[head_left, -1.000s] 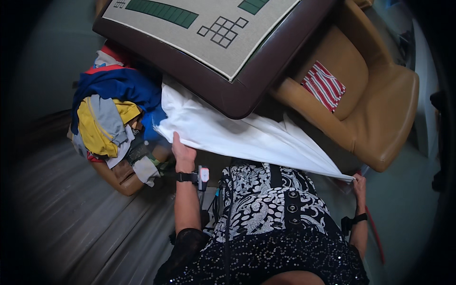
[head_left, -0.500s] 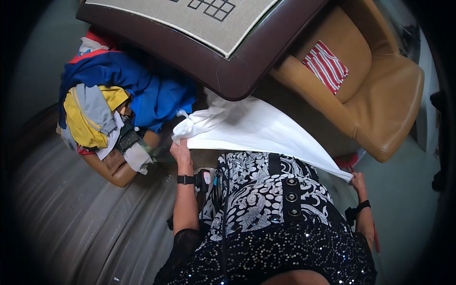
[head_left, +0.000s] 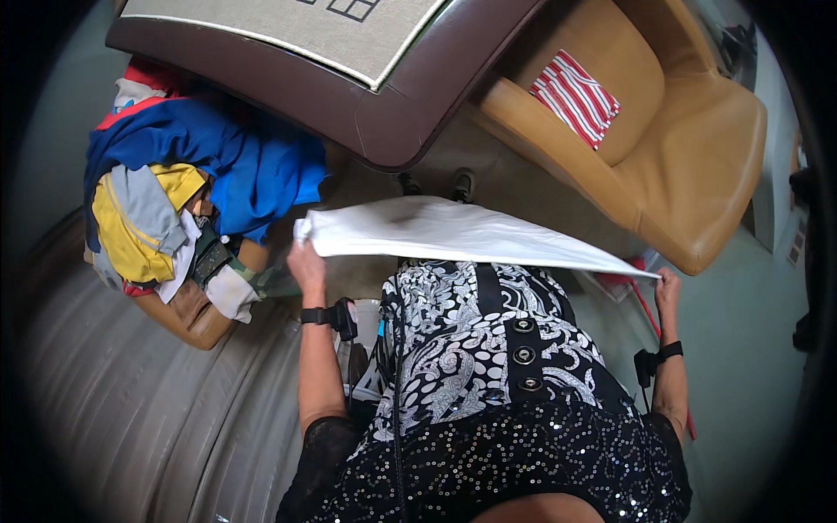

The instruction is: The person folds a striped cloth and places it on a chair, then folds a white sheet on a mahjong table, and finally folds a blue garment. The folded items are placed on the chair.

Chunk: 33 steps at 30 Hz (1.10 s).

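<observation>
While the white cloth (head_left: 427,228) hangs between both hands in front of the patterned dress (head_left: 453,331), the step in hand looks like spreading and straightening it. The left hand (head_left: 305,264) has its fingers closed on one end, with a bunched bit of fabric standing out above the grip; the right hand (head_left: 668,293) has its fingers pinched narrow around the opposite, tapering tip. The near edge runs almost straight from one grip to the other, whereas the far edge bows outward. The cloth is held in the air, apart from the counter (head_left: 392,131), whose rounded corner lies beyond it. How much of it is doubled over or hangs below cannot be told from this angle.

Judging by this, the next move calls for even tension, with both hands level and the bunched end at the left worked flat between the fingers. Room matters too: near the left hand, a blue garment (head_left: 209,157) and a yellow garment (head_left: 131,227) lie heaped on a tan seat (head_left: 209,331), and on the right side a tan armchair (head_left: 706,148) bearing a striped cloth (head_left: 575,100) stands beyond the white cloth, so a wide sweep could brush either.
</observation>
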Available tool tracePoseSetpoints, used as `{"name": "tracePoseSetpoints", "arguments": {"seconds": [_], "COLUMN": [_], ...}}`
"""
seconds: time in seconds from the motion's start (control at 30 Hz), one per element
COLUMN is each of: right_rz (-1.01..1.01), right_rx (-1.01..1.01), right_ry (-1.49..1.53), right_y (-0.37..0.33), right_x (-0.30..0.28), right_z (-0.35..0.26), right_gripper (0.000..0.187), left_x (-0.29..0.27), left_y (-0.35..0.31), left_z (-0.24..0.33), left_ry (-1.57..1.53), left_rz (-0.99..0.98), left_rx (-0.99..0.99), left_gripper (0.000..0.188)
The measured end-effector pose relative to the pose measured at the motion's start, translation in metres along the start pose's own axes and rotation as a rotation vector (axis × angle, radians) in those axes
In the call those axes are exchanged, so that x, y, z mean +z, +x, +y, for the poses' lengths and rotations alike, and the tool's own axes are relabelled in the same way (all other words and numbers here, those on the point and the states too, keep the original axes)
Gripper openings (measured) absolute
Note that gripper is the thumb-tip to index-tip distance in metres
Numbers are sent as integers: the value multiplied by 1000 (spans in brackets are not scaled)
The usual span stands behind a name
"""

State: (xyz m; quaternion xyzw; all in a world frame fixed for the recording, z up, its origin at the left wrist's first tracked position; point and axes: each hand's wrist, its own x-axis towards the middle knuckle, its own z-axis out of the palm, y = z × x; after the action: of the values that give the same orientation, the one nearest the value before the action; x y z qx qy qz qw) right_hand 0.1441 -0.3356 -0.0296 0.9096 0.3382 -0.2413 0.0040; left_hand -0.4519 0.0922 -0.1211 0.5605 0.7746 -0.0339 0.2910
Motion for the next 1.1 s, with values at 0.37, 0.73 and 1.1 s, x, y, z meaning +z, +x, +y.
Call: {"name": "tracePoseSetpoints", "arguments": {"seconds": [0.37, 0.73, 1.1], "right_rz": [-301, -117, 435], "right_rx": [-49, 436, 81], "right_ry": [-245, 966, 1527], "right_y": [-82, 7, 105], "right_x": [38, -36, -127], "right_z": [-27, -115, -94], "right_gripper": [15, 34, 26], "left_x": [-40, -152, -205], "left_y": [-17, -16, -28], "left_z": [-25, 104, 158], "left_ry": [47, -984, -1410], "left_rz": [-366, -135, 78], "left_rx": [-292, 78, 167], "left_gripper": [51, 46, 46]}}
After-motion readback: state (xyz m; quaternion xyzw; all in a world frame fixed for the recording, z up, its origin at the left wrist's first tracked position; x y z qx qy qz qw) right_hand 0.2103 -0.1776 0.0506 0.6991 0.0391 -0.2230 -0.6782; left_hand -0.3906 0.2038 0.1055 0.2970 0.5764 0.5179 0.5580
